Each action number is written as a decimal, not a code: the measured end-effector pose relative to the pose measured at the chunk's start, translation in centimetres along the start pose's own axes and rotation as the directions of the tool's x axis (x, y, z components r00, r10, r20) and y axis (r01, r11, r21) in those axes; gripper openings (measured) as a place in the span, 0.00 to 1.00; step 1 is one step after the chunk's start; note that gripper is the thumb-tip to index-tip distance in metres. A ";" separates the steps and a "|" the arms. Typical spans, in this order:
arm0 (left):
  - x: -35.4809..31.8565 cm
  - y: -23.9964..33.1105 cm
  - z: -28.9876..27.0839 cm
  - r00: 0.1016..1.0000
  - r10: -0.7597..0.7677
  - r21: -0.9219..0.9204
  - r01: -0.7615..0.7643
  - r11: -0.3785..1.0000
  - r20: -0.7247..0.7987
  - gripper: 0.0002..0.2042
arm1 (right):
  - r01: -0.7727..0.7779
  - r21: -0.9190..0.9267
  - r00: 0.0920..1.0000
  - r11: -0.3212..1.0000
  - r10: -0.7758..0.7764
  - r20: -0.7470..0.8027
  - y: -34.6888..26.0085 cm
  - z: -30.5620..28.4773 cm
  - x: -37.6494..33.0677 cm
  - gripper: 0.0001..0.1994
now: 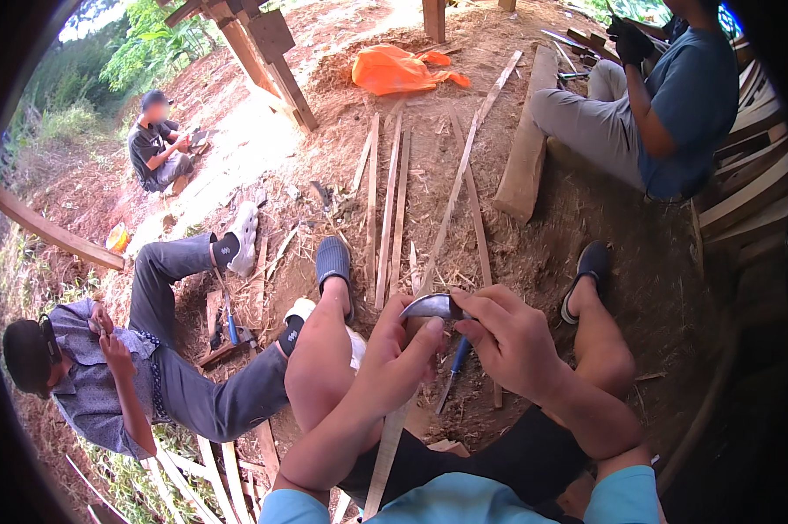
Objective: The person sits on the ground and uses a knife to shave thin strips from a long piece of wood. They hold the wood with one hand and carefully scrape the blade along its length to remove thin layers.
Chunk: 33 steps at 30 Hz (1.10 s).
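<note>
In front of my body, both hands hold a small curved, silvery metal piece with a darker right end; its exact kind I cannot make out. My left hand grips its left part, with the thumb pressed against the lower edge. At the dark end, the fingers and thumb of my right hand are closed in a pinch. Below the hands, a blue-handled tool with a thin shaft lies on the ground between my legs. A long pale wooden strip runs along the ground toward my hands, which partly cover it.
Several thin wooden strips lie ahead. A thick beam and a seated person are at right; another person sits close at left by a blue-handled tool. Farther off are a third person and an orange bag.
</note>
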State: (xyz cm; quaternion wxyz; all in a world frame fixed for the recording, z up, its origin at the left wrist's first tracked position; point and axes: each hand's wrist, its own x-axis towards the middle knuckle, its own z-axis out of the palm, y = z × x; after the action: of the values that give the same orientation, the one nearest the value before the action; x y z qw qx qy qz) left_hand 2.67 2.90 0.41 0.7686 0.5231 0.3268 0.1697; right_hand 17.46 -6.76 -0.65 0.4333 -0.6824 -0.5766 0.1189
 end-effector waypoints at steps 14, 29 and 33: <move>1.0 -1.3 1.7 1.000 0.023 -0.043 -0.022 0.999 0.019 0.13 | -0.026 0.031 0.998 0.999 0.028 -0.056 1.7 -1.1 0.7 0.15; 0.3 -0.3 1.0 0.998 0.025 -0.117 -0.017 0.993 0.065 0.11 | 0.179 0.102 0.984 0.978 -0.180 -0.009 1.3 -1.3 1.5 0.18; 0.1 -0.2 0.7 0.996 0.044 -0.129 -0.034 0.991 0.075 0.11 | 0.194 0.140 0.981 0.971 -0.194 -0.012 1.5 -0.9 1.7 0.19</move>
State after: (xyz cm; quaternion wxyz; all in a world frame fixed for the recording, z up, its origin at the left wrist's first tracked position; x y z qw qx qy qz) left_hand 3.22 2.38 0.40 0.8091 0.4853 0.2750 0.1849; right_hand 19.55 -5.62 -0.66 0.4895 -0.5903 -0.6311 0.1169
